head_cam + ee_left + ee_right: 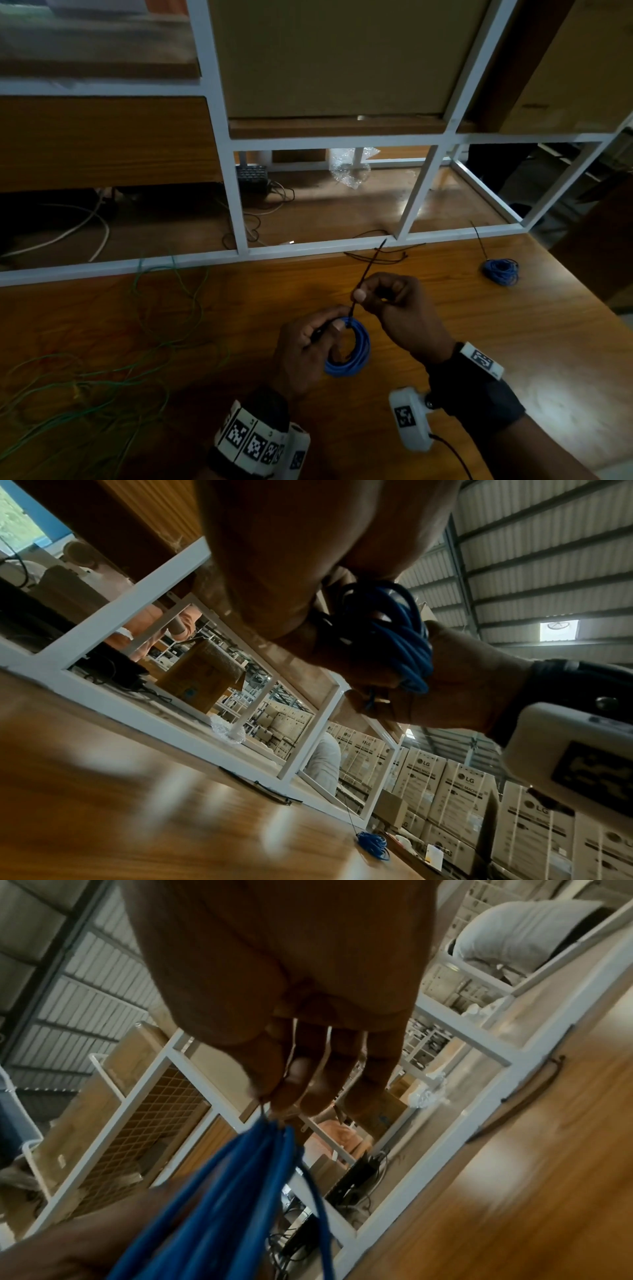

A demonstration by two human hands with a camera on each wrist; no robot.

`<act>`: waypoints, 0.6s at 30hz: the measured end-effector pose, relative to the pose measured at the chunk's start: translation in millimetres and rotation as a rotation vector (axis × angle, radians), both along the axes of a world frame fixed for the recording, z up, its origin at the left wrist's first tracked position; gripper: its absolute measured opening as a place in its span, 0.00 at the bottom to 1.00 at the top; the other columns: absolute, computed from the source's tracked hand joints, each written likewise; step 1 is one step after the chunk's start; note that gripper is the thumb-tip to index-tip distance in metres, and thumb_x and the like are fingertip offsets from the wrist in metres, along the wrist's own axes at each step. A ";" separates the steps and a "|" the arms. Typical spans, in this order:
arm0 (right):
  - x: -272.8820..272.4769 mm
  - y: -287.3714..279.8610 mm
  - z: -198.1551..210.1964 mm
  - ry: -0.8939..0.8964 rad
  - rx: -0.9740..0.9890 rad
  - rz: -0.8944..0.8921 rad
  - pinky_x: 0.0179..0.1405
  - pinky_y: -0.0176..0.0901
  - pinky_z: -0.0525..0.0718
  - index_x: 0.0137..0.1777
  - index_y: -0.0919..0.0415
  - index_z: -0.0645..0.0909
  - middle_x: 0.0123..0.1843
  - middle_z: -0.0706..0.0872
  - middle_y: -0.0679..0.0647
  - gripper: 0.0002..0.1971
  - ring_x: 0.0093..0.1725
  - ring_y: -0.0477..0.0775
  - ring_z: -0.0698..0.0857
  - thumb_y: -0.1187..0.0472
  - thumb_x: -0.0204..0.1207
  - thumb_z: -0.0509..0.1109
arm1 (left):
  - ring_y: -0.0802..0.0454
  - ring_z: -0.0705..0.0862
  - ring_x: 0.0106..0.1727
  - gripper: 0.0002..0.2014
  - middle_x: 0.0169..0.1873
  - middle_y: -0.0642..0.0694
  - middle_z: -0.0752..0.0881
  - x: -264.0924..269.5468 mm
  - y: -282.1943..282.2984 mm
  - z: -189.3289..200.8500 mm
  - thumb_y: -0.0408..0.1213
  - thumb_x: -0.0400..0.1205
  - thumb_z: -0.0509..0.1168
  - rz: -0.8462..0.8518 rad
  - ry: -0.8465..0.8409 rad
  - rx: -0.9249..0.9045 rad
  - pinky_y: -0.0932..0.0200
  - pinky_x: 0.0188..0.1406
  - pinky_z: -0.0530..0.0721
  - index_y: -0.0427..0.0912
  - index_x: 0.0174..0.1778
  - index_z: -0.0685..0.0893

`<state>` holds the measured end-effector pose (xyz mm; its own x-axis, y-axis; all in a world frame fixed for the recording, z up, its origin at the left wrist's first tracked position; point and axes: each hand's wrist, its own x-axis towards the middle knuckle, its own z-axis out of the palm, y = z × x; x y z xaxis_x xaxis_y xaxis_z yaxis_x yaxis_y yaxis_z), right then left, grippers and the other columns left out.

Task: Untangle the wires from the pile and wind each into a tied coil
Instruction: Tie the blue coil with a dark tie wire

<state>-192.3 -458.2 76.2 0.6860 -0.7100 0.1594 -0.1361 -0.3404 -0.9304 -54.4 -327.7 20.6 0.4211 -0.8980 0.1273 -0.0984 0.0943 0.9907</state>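
Note:
A blue wire coil (352,353) is held above the wooden table (513,342) in the head view. My left hand (308,349) grips the coil, its thumb pressing one end of a black tie (359,284) against the top of the coil. My right hand (387,298) pinches the tie's other end just above the coil, and the tie sticks up toward the white frame. The coil (397,634) hangs under my left palm in the left wrist view. In the right wrist view my fingertips (284,1096) pinch the tie above the blue strands (240,1191).
Loose green wires (102,377) sprawl over the left of the table. A tied blue coil (500,270) with a black tie tail lies at the far right. Spare black ties (380,257) lie by the white metal frame (308,246). Behind it are cables and a black box (251,178).

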 end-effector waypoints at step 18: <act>-4.8 49.5 15.1 0.125 0.352 -0.075 0.57 0.58 0.91 0.66 0.50 0.85 0.57 0.94 0.48 0.19 0.57 0.47 0.92 0.42 0.80 0.71 | 0.56 0.88 0.43 0.08 0.47 0.55 0.90 19.7 17.5 1.1 0.53 0.82 0.64 0.021 0.033 0.034 0.58 0.38 0.84 0.68 0.53 0.86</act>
